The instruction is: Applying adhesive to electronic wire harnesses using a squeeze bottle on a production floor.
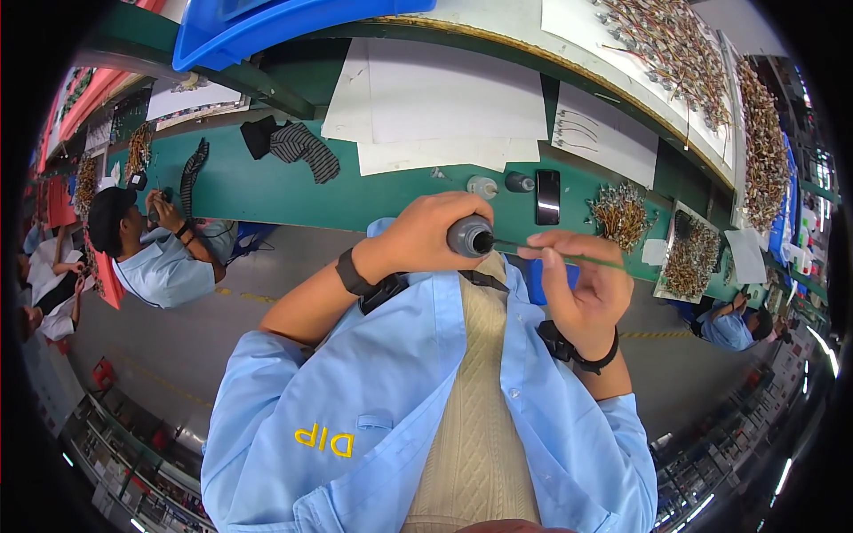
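Note:
My left hand (426,233) is wrapped round a small dark grey bottle (467,236), tilted so its open mouth faces right. A thin rod with a green end (591,260), perhaps a fine brush, is pinched between the thumb and fingers of my right hand (586,289). Its dark tip reaches the bottle's mouth; whether it is inside I cannot tell. Just beyond my hands on the green bench (258,188) stand a clear small bottle (482,186) and a short dark bottle or cap (520,182). A black phone (548,197) lies to their right.
White sheets (435,98) cover the bench's far part. Heaps of wired components (620,216) lie right, beside a full tray (689,253). A shelf with a blue bin (284,27) overhangs the bench. Striped sleeves (305,151) lie left, near a seated co-worker (164,253).

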Available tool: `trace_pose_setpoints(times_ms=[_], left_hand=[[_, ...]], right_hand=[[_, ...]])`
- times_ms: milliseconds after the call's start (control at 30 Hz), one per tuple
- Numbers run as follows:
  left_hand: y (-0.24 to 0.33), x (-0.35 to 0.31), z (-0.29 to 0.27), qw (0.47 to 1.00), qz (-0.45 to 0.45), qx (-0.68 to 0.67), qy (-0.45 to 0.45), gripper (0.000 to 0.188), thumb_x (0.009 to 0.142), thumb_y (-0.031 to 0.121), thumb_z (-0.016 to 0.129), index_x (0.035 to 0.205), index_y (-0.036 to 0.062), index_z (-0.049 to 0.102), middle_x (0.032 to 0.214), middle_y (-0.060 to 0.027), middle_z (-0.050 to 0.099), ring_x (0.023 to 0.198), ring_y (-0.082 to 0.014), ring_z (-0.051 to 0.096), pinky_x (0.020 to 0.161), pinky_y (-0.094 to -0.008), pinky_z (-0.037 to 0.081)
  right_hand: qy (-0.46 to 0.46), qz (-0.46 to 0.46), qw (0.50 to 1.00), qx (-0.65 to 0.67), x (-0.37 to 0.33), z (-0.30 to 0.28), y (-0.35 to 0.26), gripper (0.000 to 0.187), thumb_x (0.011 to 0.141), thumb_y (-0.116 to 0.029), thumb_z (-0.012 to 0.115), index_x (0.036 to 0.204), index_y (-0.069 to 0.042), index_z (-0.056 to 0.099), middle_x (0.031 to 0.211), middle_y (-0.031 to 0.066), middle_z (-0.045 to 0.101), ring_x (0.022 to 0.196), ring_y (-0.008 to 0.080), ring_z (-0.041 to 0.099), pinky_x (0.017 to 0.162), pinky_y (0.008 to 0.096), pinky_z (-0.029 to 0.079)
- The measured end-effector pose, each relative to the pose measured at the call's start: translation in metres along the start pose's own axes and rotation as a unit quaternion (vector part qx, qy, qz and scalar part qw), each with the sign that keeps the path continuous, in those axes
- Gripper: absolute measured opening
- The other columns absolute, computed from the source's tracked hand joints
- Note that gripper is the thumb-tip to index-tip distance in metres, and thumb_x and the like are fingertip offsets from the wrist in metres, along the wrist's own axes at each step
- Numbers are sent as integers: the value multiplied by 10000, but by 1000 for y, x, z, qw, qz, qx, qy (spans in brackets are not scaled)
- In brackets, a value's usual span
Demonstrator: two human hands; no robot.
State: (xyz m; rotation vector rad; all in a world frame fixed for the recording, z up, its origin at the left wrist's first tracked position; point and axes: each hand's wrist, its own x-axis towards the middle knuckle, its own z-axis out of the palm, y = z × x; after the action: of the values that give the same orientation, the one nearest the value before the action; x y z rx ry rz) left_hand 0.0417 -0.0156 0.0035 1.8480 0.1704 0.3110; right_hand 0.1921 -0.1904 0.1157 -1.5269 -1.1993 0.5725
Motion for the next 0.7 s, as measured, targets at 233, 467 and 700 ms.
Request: trace_pose_setpoints(times_ms=[233,467,700], left_hand=[[-4,-3,1,1000,7,24,0,370,753,124,875,1050,93,657,972,-68,707,898,-272,697,768,-373,557],[-2,-3,2,1000,-6,7,-3,367,753,121,875,1047,95,656,975,-62,708,898,-265,698,772,-371,555],[0,-1,2,1000,0,4,-5,367,750,114,875,1045,94,658,983,-60,709,910,-263,698,784,-367,556]], right_hand=[[110,115,987,27,0,-8,-13,189,994,106,589,1152,37,512,1068,243,698,946,273,744,808,392,652],[83,25,991,98,-3,-11,-9,187,995,93,584,1157,33,514,1065,242,687,907,286,733,793,389,648],[8,-19,998,51,-6,-16,8,191,988,79,593,1154,22,517,1059,255,683,874,292,724,773,402,635]])
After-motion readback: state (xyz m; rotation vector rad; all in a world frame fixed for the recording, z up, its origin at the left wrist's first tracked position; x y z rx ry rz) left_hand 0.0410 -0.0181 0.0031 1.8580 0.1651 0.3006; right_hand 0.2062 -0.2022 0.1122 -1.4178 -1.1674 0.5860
